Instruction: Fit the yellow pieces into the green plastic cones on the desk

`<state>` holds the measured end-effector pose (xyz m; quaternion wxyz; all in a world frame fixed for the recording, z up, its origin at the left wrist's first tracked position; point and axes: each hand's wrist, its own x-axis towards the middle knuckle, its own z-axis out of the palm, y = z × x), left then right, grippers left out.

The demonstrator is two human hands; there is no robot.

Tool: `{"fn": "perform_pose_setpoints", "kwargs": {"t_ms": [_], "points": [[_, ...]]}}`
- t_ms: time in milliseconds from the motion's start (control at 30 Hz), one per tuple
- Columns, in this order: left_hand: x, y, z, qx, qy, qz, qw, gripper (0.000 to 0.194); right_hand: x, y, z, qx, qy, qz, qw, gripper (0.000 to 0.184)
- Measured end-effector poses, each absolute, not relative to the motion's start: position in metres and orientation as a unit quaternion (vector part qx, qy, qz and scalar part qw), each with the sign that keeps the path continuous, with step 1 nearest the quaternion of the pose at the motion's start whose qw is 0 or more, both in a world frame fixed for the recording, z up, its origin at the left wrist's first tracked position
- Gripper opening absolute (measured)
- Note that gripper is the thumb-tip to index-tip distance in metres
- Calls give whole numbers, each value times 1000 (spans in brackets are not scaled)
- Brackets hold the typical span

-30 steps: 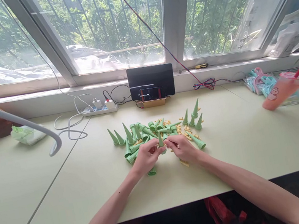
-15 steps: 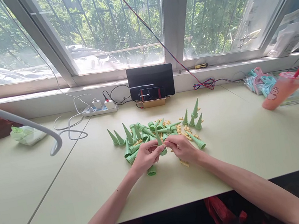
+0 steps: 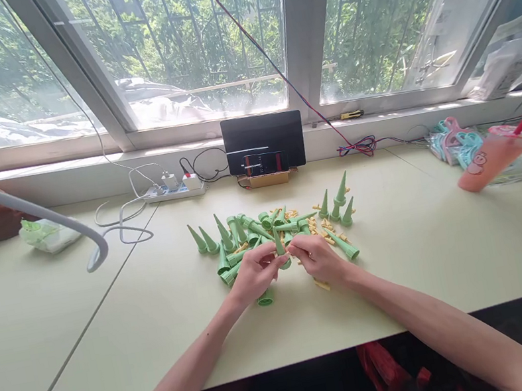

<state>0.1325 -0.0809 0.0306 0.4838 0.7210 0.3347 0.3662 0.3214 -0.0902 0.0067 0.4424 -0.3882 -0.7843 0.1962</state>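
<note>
My left hand [image 3: 256, 274] is closed in a pinch around the base of a green plastic watering spike [image 3: 278, 241], its tip pointing up. Right beside that spike, the fingers of my right hand [image 3: 320, 258] are pressed together; whatever they pinch at the spike's side is too small and covered to make out. Behind both hands lies a heap of green spikes [image 3: 253, 225] mixed with small yellow valve pieces [image 3: 318, 232]. One loose spike [image 3: 343, 244] rests on its side past my right hand, and another [image 3: 265, 298] shows its open base below my left wrist.
Upright spikes with yellow pieces [image 3: 339, 190] stand at right of the heap, and more spikes [image 3: 197, 239] at left. A phone [image 3: 265, 163] leans on a dark tablet [image 3: 261, 129] at the back. A pink cup [image 3: 492, 161], a power strip [image 3: 174, 194] and a grey curved tube [image 3: 96, 251] flank the area.
Almost nothing differs. The spike in my left hand has shifted very slightly up and right, with both hands still close together.
</note>
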Motion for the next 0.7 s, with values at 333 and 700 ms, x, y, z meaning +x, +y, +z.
{"fn": "perform_pose_setpoints", "kwargs": {"t_ms": [333, 700], "points": [[132, -79, 21, 771, 321, 384, 393, 30, 321, -92, 9, -389, -778, 210, 446, 37], [131, -81, 29, 700, 346, 339, 525, 33, 320, -92, 7, -388, -776, 217, 447, 39]]}}
